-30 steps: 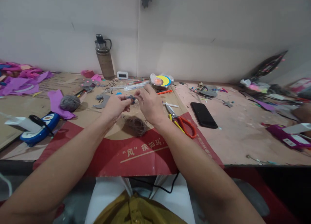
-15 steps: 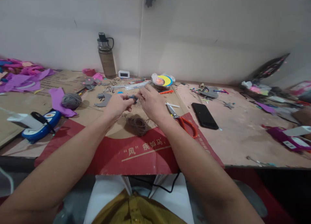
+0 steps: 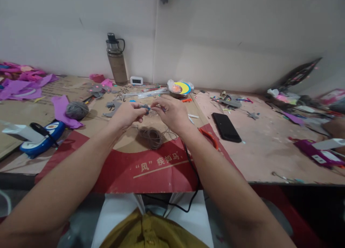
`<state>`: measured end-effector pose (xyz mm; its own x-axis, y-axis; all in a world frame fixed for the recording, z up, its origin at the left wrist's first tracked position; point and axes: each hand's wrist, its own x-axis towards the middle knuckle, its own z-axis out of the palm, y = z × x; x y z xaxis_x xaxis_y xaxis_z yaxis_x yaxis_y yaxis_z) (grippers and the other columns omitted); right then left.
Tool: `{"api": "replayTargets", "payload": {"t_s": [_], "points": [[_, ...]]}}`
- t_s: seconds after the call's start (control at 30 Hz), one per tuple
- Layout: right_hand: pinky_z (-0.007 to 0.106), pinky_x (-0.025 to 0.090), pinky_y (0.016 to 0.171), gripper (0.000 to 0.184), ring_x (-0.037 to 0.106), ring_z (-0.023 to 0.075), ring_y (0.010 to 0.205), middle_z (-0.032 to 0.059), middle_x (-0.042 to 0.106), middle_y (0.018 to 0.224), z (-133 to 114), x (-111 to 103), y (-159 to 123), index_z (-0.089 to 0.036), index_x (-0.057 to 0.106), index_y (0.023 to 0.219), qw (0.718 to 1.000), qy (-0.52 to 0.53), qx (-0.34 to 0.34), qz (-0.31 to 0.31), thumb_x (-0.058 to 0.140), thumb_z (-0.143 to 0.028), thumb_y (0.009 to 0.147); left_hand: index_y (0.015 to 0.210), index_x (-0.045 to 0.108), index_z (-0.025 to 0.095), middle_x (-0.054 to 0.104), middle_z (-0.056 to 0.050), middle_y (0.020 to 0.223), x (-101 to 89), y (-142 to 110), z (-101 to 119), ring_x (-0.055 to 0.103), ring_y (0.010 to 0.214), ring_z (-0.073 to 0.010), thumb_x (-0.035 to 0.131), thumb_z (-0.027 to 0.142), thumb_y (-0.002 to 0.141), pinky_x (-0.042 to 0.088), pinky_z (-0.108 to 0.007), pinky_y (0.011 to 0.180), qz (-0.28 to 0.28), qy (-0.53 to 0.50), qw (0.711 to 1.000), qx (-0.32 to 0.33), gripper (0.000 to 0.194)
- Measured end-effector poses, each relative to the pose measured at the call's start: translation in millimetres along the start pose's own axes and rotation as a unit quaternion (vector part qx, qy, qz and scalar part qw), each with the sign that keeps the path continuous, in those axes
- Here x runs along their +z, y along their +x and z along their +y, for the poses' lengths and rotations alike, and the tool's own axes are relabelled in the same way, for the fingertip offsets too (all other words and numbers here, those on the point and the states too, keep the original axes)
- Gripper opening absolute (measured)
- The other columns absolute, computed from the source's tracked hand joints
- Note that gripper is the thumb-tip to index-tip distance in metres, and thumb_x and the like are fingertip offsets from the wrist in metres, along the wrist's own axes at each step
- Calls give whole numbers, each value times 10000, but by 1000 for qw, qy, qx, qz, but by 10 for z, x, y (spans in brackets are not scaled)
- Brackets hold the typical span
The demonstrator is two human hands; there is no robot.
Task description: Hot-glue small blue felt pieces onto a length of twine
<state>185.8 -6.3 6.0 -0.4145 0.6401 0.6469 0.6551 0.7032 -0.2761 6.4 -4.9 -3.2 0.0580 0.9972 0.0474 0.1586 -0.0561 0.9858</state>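
My left hand (image 3: 128, 113) pinches a small blue-grey piece (image 3: 146, 107) between thumb and fingers, out over the cardboard. Close beside it, the fingertips of my right hand (image 3: 174, 113) are pressed together; what they hold is too small to make out. Below both hands lies a loose tangle of grey-brown yarn (image 3: 153, 137), with strands trailing right towards my right wrist. Scissors with red-orange handles (image 3: 209, 137) lie partly hidden under my right forearm. A grey cut-out piece (image 3: 114, 110) rests just left of my left hand.
A black phone (image 3: 226, 127) lies to the right. A grey yarn ball (image 3: 77, 111) and a blue power strip (image 3: 43, 140) are at left. Along the wall stand a water bottle (image 3: 116, 63), a small white clock (image 3: 136, 80) and a metal bowl (image 3: 180, 94).
My right hand has shifted slightly right and its wrist has turned, covering more of the scissors. A black cord now shows beside my right forearm. My left hand keeps its hold on the piece.
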Motion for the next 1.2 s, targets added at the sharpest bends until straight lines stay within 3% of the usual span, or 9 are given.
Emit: {"api": "replayTargets", "payload": {"t_s": [0.17,0.73,1.0,1.2], "points": [[283,351,675,175,599,170,825,25,686,887,-16,16,0,-235,680,875,999,-38,16,13,571,-366,914,607,675,148,610,-14,601,28,-52,50,442,409,-58,647,146,665,351,-196,402,-18,2,1000,10,64],[287,371,705,180,607,162,861,19,698,922,-17,-25,7,-226,667,872,999,-39,34,1,576,-376,911,685,691,173,612,-6,622,-22,-40,38,501,478,-82,716,234,677,409,-218,477,-81,16,996,33,66],[282,379,713,151,607,165,874,24,690,927,-9,-33,-10,-222,663,882,999,-44,26,0,569,-336,916,727,717,162,614,-2,599,-18,-46,44,545,508,-92,762,240,651,510,-234,555,-92,-23,995,18,117],[290,366,694,156,597,173,858,30,689,940,-36,-15,-11,-233,663,886,998,-51,28,-16,561,-347,918,659,694,159,554,7,527,24,-75,65,501,485,-89,727,206,643,507,-226,512,-69,-21,997,4,60]]}}
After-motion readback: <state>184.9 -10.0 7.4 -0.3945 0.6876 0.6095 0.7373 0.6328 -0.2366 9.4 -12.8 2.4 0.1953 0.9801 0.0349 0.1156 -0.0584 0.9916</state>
